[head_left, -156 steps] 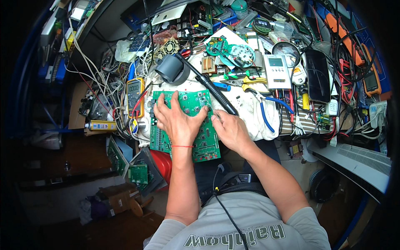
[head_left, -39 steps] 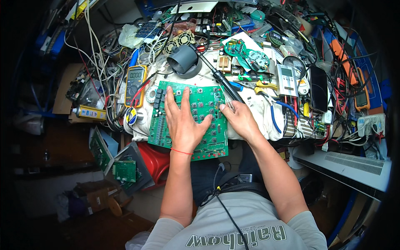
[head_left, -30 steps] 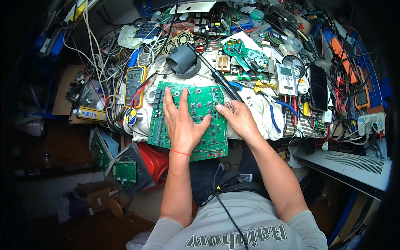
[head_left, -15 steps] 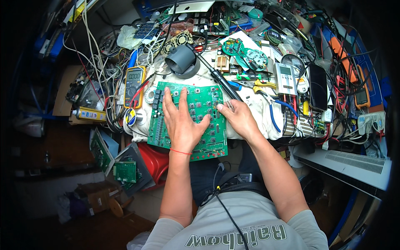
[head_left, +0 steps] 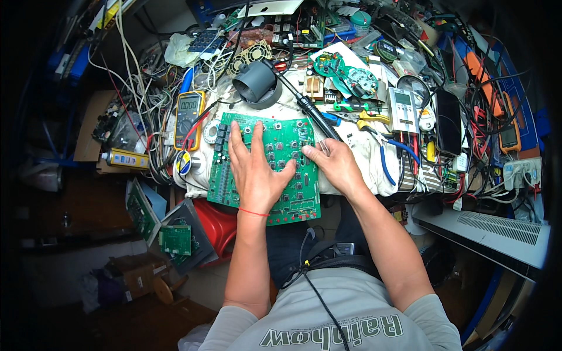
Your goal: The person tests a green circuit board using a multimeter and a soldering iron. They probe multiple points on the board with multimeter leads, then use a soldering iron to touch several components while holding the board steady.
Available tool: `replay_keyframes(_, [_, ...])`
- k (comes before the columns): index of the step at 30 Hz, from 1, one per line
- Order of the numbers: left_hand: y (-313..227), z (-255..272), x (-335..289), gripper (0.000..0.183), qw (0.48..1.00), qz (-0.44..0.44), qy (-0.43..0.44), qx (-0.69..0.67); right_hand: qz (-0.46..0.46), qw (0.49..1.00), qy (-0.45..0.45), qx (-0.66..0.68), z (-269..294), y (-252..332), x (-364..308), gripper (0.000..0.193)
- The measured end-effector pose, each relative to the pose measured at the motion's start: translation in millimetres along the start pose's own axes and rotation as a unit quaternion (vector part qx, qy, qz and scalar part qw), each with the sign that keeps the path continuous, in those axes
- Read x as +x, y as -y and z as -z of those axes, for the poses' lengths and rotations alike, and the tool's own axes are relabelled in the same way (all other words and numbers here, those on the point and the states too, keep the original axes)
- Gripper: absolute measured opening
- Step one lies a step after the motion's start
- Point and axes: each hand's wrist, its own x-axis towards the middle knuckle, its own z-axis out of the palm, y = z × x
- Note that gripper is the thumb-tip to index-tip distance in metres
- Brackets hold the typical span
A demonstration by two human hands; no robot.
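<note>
A large green circuit board [head_left: 284,202], set with rows of small push buttons, lies at the bench's front edge and juts out over it. My left hand [head_left: 254,167] rests flat on the board, fingers spread and thumb out to the right. At the board's right edge, my right hand [head_left: 336,164] has its thumb and curled fingers closed around a slim metal tool [head_left: 321,144] that looks like tweezers; the fingers hide most of it. A black ribbed tool handle [head_left: 315,114] lies just beyond that hand. The board's left part carries a column of black block components [head_left: 221,139].
Left of the board stands a yellow multimeter [head_left: 189,120]. Beyond it sits a grey pipe-like holder [head_left: 256,83]. Blue-handled pliers [head_left: 383,164], yellow-handled pliers [head_left: 373,117], a white meter [head_left: 403,110] and a black phone [head_left: 447,123] lie to the right. Tangled cables and loose boards crowd the back.
My right thumb has drawn back very slightly to the left along the board's edge. My left hand and the board stay practically where they were.
</note>
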Motion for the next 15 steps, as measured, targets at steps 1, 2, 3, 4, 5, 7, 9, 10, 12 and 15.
replay_keyframes(1, [0.3,0.2,0.0,0.103,1.000,0.001,0.001,0.000,-0.004,1.000,-0.001,-0.005,-0.3,0.6,0.2,0.049])
replay_keyframes(2, [0.2,0.2,-0.1,0.103,1.000,0.003,0.002,-0.001,-0.005,1.000,-0.002,-0.009,-0.5,1.1,0.4,0.049])
replay_keyframes(3, [-0.2,0.1,-0.2,0.103,1.000,0.002,0.000,-0.006,-0.006,1.000,-0.002,-0.013,-0.4,1.3,0.2,0.050])
replay_keyframes(4, [-0.8,-0.1,0.0,0.103,1.000,0.001,0.003,0.006,-0.005,1.000,-0.002,-0.002,-0.3,1.4,0.0,0.050])
replay_keyframes(5, [-1.5,-0.4,0.1,0.103,1.000,-0.001,0.003,0.013,-0.004,1.000,-0.001,0.009,-0.5,1.4,-0.5,0.051])
replay_keyframes(7, [-3.0,-1.1,0.5,0.103,1.000,-0.002,0.002,0.017,-0.002,1.000,-0.003,0.015,0.5,1.4,-0.8,0.052])
replay_keyframes(9, [-2.9,-0.4,0.3,0.103,1.000,0.001,0.000,0.008,-0.006,1.000,-0.006,0.002,0.1,1.9,-1.0,0.051])
replay_keyframes(10, [-2.5,0.2,0.3,0.103,1.000,0.002,0.002,0.005,-0.006,1.000,-0.002,0.000,0.4,2.3,-0.9,0.051])
replay_keyframes(12, [-1.7,1.0,-0.1,0.102,1.000,0.005,0.005,0.000,-0.012,1.000,0.010,-0.005,1.8,2.3,-1.1,0.050])
replay_keyframes(15, [-1.5,0.4,0.1,0.103,1.000,0.000,0.003,0.004,-0.012,1.000,0.000,-0.014,0.0,2.4,-0.4,0.052])
